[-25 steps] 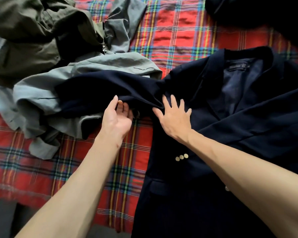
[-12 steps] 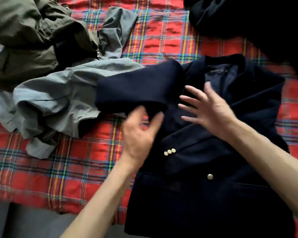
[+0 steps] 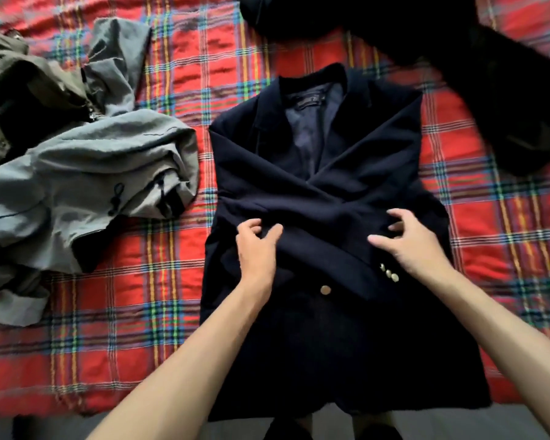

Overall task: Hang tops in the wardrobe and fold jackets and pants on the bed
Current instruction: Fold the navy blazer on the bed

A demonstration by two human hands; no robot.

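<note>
The navy jacket (image 3: 378,147) is laid flat at the centre of the frame on the plaid blanket (image 3: 124,312), sleeves crossed over its front. The left hand (image 3: 256,249) and right hand (image 3: 408,242) are held over the crossing, fingers loosely bent, nothing gripped. The sleeve fold is judged done; next the hem must be grasped and brought up to the collar.

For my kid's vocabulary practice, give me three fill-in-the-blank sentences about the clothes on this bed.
The navy blazer has its sleeves ____ over its front. Its buttons are ____ coloured. The crumpled jacket right beside it is ____.
Missing words: crossed; gold; grey.
</note>
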